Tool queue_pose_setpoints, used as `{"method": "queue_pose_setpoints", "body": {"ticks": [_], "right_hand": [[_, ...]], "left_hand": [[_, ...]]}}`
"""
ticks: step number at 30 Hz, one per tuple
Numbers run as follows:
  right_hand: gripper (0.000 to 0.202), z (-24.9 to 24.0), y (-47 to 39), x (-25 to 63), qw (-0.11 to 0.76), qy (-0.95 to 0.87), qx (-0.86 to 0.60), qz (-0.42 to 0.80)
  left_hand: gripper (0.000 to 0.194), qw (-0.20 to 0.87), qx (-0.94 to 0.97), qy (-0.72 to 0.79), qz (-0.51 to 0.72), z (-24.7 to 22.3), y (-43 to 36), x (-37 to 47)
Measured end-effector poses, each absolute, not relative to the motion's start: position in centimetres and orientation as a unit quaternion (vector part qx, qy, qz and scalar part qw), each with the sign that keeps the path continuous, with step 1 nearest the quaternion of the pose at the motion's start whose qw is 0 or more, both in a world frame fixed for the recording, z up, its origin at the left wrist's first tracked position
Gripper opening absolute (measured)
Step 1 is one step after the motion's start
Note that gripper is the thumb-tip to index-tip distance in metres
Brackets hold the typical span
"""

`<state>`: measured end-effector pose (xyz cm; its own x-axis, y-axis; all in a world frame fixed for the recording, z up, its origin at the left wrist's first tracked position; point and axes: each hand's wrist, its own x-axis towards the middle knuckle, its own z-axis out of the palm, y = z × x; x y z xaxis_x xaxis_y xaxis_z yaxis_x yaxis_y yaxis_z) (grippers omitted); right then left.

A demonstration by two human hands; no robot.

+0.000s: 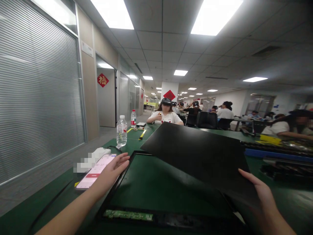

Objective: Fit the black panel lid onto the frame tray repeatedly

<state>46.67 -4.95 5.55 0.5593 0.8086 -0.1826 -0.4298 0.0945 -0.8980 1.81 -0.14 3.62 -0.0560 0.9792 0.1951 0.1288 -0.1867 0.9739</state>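
Note:
A thin black panel (pixel 195 150) is tilted above the table, its right edge gripped by my right hand (pixel 260 191); only the thumb shows plainly, and the other fingers are behind the panel. Beneath it lies a black rectangular frame (pixel 127 166), like a monitor bezel, with the green tabletop visible through its opening. A green circuit board strip (pixel 128 215) sits along the frame's near side. My left hand (pixel 114 169) rests at the frame's left edge with fingers stretched out, holding nothing. The panel hides the frame's far right part.
Left of the frame lie a lit phone (pixel 96 171) and a white object, partly blurred. Water bottles (pixel 121 132) stand beyond on the green table (pixel 55 195). A person (pixel 166 114) sits opposite. On the right are a blue tray edge (pixel 269 154) and dark parts.

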Motion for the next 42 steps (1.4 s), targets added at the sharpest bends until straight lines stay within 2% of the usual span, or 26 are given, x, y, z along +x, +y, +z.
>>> {"method": "queue_pose_setpoints", "body": {"ticks": [9, 14, 19, 26, 31, 34, 39, 42], "right_hand": [[0.057, 6.9, -6.6, 43.8, 0.646, -0.28, -0.503, 0.501], [0.061, 5.8, -6.0, 44.2, 0.626, -0.339, -0.443, 0.544], [0.063, 4.9, -5.2, 43.9, 0.637, -0.365, -0.44, 0.518], [0.06, 4.3, -4.6, 43.7, 0.631, -0.326, -0.472, 0.522], [0.058, 3.8, -4.1, 43.7, 0.627, -0.319, -0.468, 0.535], [0.055, 3.4, -3.9, 43.8, 0.616, -0.318, -0.458, 0.556], [0.054, 3.1, -3.8, 43.9, 0.599, -0.324, -0.471, 0.561], [0.054, 3.3, -4.0, 43.9, 0.587, -0.321, -0.502, 0.548]], "left_hand": [[0.065, 0.531, 0.498, 0.402, 0.555, 4.1, -0.8, 1.8], [0.069, 0.513, 0.483, 0.405, 0.582, 3.6, -0.2, 1.2], [0.061, 0.473, 0.496, 0.418, 0.596, 3.7, -0.3, 1.2], [0.035, 0.522, 0.499, 0.407, 0.559, 3.8, -0.9, 1.8], [0.028, 0.524, 0.482, 0.423, 0.561, 4.2, -1.3, 2.4], [0.033, 0.533, 0.462, 0.431, 0.562, 4.4, -1.5, 2.8], [0.064, 0.562, 0.474, 0.397, 0.549, 3.9, -1.5, 2.9], [0.07, 0.577, 0.49, 0.387, 0.527, 3.4, -1.5, 2.6]]}}
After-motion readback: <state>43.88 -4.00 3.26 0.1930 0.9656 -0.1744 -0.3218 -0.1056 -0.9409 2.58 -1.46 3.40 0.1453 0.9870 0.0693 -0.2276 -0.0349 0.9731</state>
